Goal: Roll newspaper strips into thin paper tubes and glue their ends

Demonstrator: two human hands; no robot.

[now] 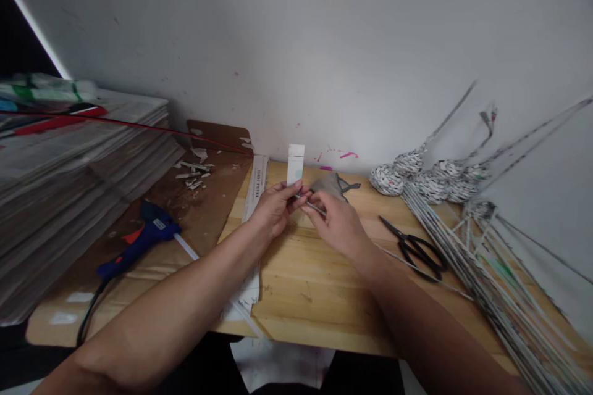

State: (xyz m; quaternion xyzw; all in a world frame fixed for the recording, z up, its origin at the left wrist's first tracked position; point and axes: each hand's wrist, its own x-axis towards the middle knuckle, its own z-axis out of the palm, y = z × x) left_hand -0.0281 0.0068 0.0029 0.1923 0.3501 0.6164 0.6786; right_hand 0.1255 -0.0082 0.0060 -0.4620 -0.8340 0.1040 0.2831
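My left hand (278, 207) is closed in a pinch on a white paper strip (295, 163) that stands up above its fingers. Close beside it, my right hand (340, 222) pinches a thin rolled paper tube (417, 268). The tube runs from between the hands, under my right forearm, toward the lower right. Its far end near the strip is partly hidden by my fingers. Just behind my right hand lies a grey cloth (327, 184). Black-handled scissors (414, 247) rest to the right, blades toward my hand.
Woven paper balls (389, 180) and a bundle of paper tubes (463, 271) occupy the right side. A blue glue gun (139, 241) lies on brown cardboard (204, 222) at left, near paper scraps (194, 174) and stacked newspapers (92, 185). A long newspaper strip (256, 188) borders the wooden table (315, 290).
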